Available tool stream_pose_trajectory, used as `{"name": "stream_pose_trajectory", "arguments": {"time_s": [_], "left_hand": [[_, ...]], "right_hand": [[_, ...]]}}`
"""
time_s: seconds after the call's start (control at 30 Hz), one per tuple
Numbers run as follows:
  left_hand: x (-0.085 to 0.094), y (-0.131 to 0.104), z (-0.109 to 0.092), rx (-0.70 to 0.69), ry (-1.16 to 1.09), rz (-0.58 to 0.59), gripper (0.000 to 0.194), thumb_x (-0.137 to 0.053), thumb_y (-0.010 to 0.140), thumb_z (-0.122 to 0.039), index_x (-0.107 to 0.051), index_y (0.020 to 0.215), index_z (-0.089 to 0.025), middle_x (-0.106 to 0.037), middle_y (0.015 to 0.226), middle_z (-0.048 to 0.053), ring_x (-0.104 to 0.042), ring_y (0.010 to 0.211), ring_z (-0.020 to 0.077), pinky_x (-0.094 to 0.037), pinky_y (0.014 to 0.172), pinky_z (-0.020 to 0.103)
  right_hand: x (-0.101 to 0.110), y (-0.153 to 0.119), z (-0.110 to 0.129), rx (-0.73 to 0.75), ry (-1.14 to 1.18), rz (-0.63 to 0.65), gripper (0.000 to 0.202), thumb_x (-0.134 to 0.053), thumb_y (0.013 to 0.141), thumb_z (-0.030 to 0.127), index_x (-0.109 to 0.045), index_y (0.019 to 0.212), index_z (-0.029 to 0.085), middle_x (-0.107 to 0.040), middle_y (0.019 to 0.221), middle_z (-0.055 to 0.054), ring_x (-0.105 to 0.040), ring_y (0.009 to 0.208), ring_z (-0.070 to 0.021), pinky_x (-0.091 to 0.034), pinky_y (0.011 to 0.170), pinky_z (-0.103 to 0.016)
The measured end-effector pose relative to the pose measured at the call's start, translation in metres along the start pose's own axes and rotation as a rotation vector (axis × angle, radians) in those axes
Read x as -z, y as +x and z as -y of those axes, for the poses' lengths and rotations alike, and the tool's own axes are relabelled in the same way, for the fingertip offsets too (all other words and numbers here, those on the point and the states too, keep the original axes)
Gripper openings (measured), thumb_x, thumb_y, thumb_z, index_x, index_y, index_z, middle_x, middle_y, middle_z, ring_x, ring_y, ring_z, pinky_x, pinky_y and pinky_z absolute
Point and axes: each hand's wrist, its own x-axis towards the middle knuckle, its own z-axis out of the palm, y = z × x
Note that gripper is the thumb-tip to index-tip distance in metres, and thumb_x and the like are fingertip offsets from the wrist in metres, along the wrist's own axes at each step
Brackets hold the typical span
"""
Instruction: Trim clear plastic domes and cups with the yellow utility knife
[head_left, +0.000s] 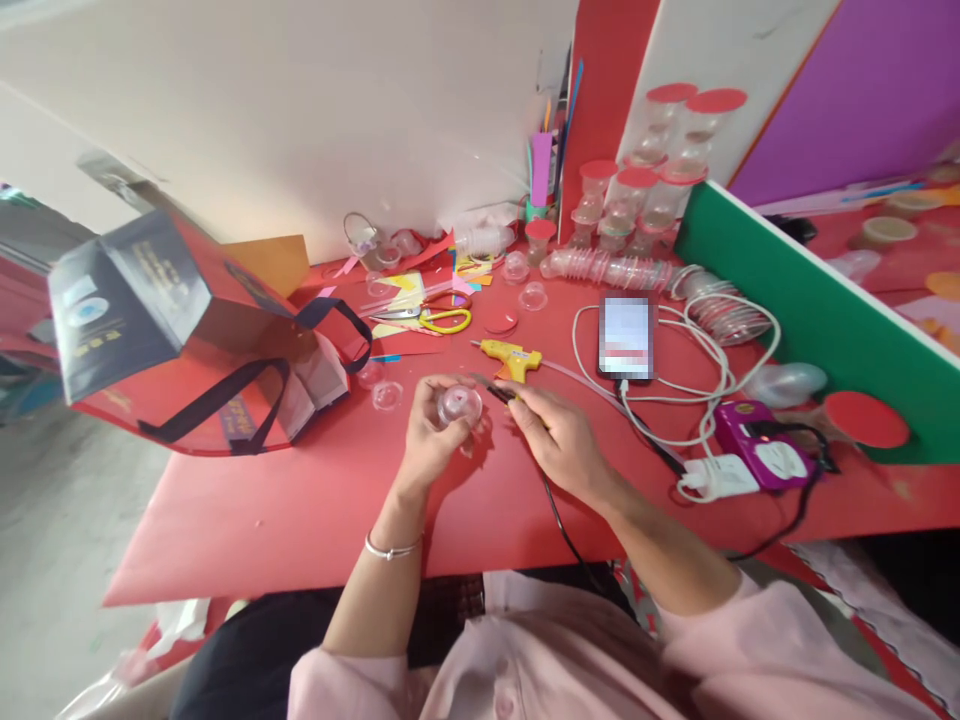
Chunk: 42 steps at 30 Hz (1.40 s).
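My left hand (431, 430) is closed around a small clear plastic cup (459, 403), its round opening facing up toward me. My right hand (559, 440) grips a thin corded tool that looks like a soldering iron (501, 391), its dark shaft pointing left. The tip is close to the cup's rim; whether they touch I cannot tell. A black cord (559, 515) runs from below the right hand to the table's front edge. Just beyond both hands lies a yellow glue gun (511, 358) with a clear glue stick in its back. Another clear cup (387, 396) sits left of my left hand.
Scissors (431, 315) and paper scraps lie behind the glue gun. A phone (626, 338), white cables and a purple power strip (765, 445) are at right. Stacked cups (607, 268) and red-capped containers (636, 195) stand at the back. A large gift bag (202, 350) occupies the left.
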Motion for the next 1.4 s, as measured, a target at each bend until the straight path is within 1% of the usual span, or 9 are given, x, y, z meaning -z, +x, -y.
{"name": "stream_pose_trajectory", "arguments": {"time_s": [0.1,0.2,0.37,0.43,0.57,0.77,0.97,1.23,1.4], "left_hand": [[0.002,0.0,0.0,-0.025,-0.022,0.001,0.042,-0.077,0.079,-0.024,-0.048,0.11,-0.026,-0.061,0.116,0.004,-0.069,0.066,0.0128,-0.052,0.04,0.02],[0.004,0.0,-0.001,-0.073,0.046,-0.038,0.044,-0.079,0.079,-0.026,-0.048,0.11,-0.026,-0.059,0.117,0.004,-0.069,0.072,0.0132,-0.056,0.048,0.022],[0.009,0.003,-0.003,-0.269,0.252,-0.101,0.073,-0.099,0.054,-0.039,-0.055,0.11,-0.024,-0.06,0.114,0.005,-0.063,0.105,0.0191,-0.056,0.087,0.031],[0.012,0.004,-0.002,-0.305,0.283,-0.115,0.078,-0.098,0.048,-0.049,-0.057,0.11,-0.024,-0.06,0.113,0.006,-0.061,0.108,0.021,-0.053,0.093,0.034],[0.014,0.004,0.001,-0.303,0.291,-0.136,0.072,-0.094,0.056,-0.054,-0.057,0.111,-0.025,-0.059,0.116,0.007,-0.061,0.104,0.0213,-0.053,0.088,0.036],[0.011,0.002,-0.002,-0.339,0.305,-0.123,0.062,-0.092,0.067,-0.043,-0.054,0.114,-0.026,-0.057,0.119,0.008,-0.063,0.099,0.0198,-0.055,0.081,0.034],[0.01,0.001,-0.003,-0.347,0.293,-0.122,0.06,-0.091,0.068,-0.042,-0.053,0.112,-0.026,-0.057,0.118,0.007,-0.064,0.09,0.0171,-0.055,0.077,0.033],[0.01,0.005,-0.005,-0.447,0.363,-0.146,0.059,-0.092,0.066,-0.045,-0.054,0.104,-0.023,-0.06,0.107,0.005,-0.063,0.092,0.0176,-0.052,0.077,0.031],[0.01,0.004,-0.006,-0.431,0.352,-0.146,0.059,-0.093,0.064,-0.045,-0.055,0.104,-0.023,-0.061,0.107,0.006,-0.062,0.093,0.0194,-0.051,0.081,0.034]], "right_hand": [[-0.004,-0.002,0.001,0.17,-0.239,-0.036,0.035,-0.05,0.104,0.036,-0.068,0.132,0.025,-0.073,0.1,-0.007,-0.067,0.096,-0.0206,-0.052,0.087,-0.035],[-0.007,-0.004,-0.001,0.24,-0.365,-0.068,0.034,-0.056,0.102,0.033,-0.067,0.134,0.028,-0.071,0.095,-0.005,-0.066,0.087,-0.0174,-0.051,0.077,-0.03],[-0.008,-0.008,-0.005,0.315,-0.436,-0.08,0.037,-0.061,0.099,0.031,-0.066,0.136,0.03,-0.07,0.101,-0.006,-0.067,0.088,-0.0161,-0.051,0.078,-0.028],[-0.008,-0.008,-0.005,0.334,-0.447,-0.092,0.038,-0.063,0.098,0.031,-0.066,0.135,0.029,-0.069,0.103,-0.006,-0.067,0.089,-0.0168,-0.052,0.08,-0.029],[-0.007,-0.008,-0.002,0.356,-0.433,-0.089,0.038,-0.064,0.097,0.029,-0.067,0.134,0.028,-0.069,0.105,-0.007,-0.066,0.09,-0.0174,-0.052,0.08,-0.03],[-0.007,-0.007,-0.002,0.37,-0.432,-0.107,0.037,-0.064,0.096,0.027,-0.068,0.133,0.028,-0.069,0.103,-0.007,-0.065,0.088,-0.0173,-0.052,0.079,-0.03],[-0.008,-0.008,-0.002,0.376,-0.428,-0.109,0.038,-0.064,0.096,0.026,-0.067,0.134,0.028,-0.068,0.101,-0.007,-0.065,0.087,-0.0173,-0.052,0.079,-0.031],[-0.008,-0.009,-0.003,0.391,-0.443,-0.121,0.038,-0.065,0.095,0.026,-0.068,0.134,0.027,-0.067,0.101,-0.007,-0.064,0.086,-0.0171,-0.051,0.079,-0.03],[-0.007,-0.008,-0.002,0.392,-0.441,-0.119,0.037,-0.064,0.096,0.027,-0.068,0.133,0.027,-0.067,0.1,-0.007,-0.064,0.086,-0.0171,-0.051,0.079,-0.03]]}}
